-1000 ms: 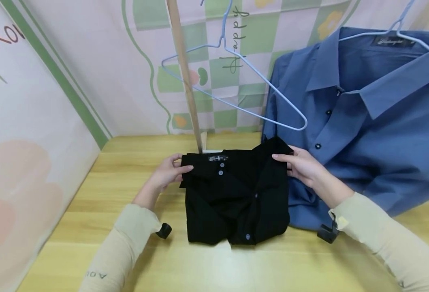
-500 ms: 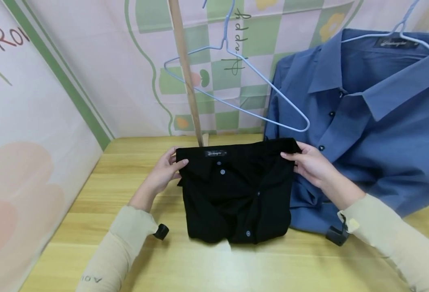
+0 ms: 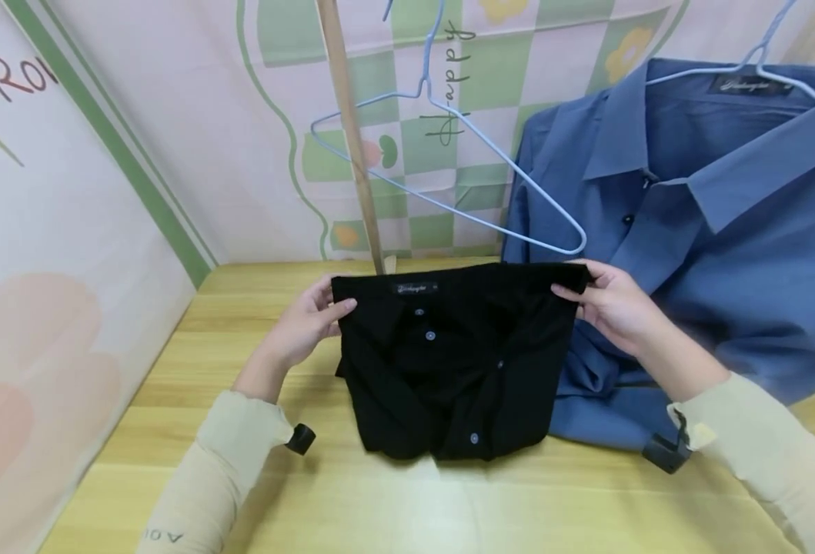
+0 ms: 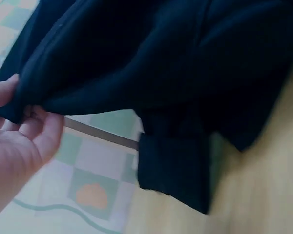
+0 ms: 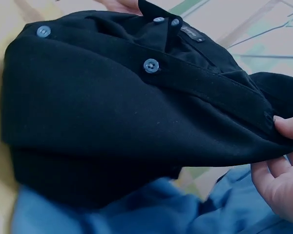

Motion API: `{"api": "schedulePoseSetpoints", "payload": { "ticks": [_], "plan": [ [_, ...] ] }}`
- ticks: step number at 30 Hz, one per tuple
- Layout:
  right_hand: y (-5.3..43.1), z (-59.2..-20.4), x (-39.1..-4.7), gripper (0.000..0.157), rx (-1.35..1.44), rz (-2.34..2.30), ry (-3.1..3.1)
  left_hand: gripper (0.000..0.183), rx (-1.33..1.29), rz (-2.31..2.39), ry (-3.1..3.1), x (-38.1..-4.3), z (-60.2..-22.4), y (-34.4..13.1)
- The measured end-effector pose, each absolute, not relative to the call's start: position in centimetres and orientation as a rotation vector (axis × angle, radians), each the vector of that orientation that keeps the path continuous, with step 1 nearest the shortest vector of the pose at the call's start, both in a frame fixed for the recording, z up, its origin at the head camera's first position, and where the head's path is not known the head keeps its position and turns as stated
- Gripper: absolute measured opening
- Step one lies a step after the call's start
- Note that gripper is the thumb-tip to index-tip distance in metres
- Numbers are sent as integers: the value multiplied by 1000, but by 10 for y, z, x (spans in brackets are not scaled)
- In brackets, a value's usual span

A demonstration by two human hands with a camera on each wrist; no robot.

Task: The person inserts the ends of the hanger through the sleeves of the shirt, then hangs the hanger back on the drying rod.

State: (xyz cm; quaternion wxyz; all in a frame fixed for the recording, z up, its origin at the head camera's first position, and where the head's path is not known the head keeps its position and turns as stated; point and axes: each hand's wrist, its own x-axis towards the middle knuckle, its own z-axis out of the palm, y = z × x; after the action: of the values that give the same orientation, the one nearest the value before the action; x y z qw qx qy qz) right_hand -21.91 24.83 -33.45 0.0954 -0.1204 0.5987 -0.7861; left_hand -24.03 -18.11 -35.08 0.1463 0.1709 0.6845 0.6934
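Observation:
A black shirt [image 3: 407, 385] with pale buttons and a neck label is stretched between both hands, its lower part resting on the wooden table. At its upper left corner, my left hand [image 3: 306, 319] pinches the cloth, thumb in front and fingers behind. My right hand [image 3: 615, 308] grips the upper right corner the same way. In the left wrist view, a cuff [image 4: 173, 168] of the shirt hangs below the held edge. The right wrist view shows the buttoned front [image 5: 151, 66] running toward the right thumb.
Behind the black shirt hangs a light blue hanger [image 3: 462, 208] beside a wooden post [image 3: 352, 131]. A blue shirt [image 3: 739, 254] on another hanger fills the right side. The table [image 3: 172, 431] meets patterned cloth walls [image 3: 268, 154] at the back and left.
The right hand has moved right and the left hand slightly left, so the black shirt's top edge is pulled wider and straighter. Its collar, previously standing at the right, now lies in line with the edge.

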Motion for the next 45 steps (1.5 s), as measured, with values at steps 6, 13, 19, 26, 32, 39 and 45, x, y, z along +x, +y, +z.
{"api": "schedulePoseSetpoints", "payload": {
  "ticks": [6,13,19,26,32,39,45],
  "plan": [
    [247,-363,-212,46,-314,-2135,1915,32,518,1703,2062,-237,-371,-186],
    [245,-373,-211,37,-262,-1975,2048,40,540,1583,2189,-237,-378,-184],
    [240,-365,-213,52,-230,-1852,2125,57,648,1488,2392,-238,-381,-180],
    [237,-347,-213,84,-218,-1400,2524,43,814,1043,2741,-232,-377,-171],
    [232,-336,-208,90,-376,-1168,2766,16,806,853,2886,-225,-370,-159],
    [227,-330,-201,59,-607,-981,2924,24,825,848,2869,-220,-365,-161],
    [227,-328,-201,23,-634,-881,3033,31,847,946,2852,-220,-365,-168]
  ]
}}
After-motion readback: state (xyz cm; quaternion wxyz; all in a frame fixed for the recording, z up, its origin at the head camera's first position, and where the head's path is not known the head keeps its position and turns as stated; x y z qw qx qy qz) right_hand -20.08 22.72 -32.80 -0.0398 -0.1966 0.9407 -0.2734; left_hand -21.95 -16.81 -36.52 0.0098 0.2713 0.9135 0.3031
